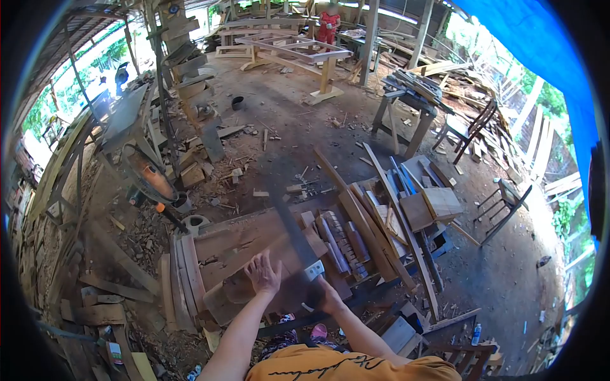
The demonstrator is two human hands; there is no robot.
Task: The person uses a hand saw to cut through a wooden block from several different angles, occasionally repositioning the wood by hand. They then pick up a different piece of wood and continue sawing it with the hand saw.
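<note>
My right hand (325, 296) grips the handle of a hand saw (293, 235). Its long dark blade is motion-blurred and points up and away from me over a pile of boards. My left hand (262, 273) is open with fingers spread, just left of the saw. It hovers over or rests on a rounded wooden piece (236, 289) lying on flat planks (222, 244); I cannot tell if it touches. Short stacked wood strips (340, 238) lie right of the blade.
Long boards (381, 209) lean to the right beside wooden boxes (432, 206). A machine with an orange part (152, 178) stands at left. Chairs (502, 203) stand at right, and a workbench (410, 95) and large wooden frame (298, 49) farther back. A person in red (328, 24) stands far off.
</note>
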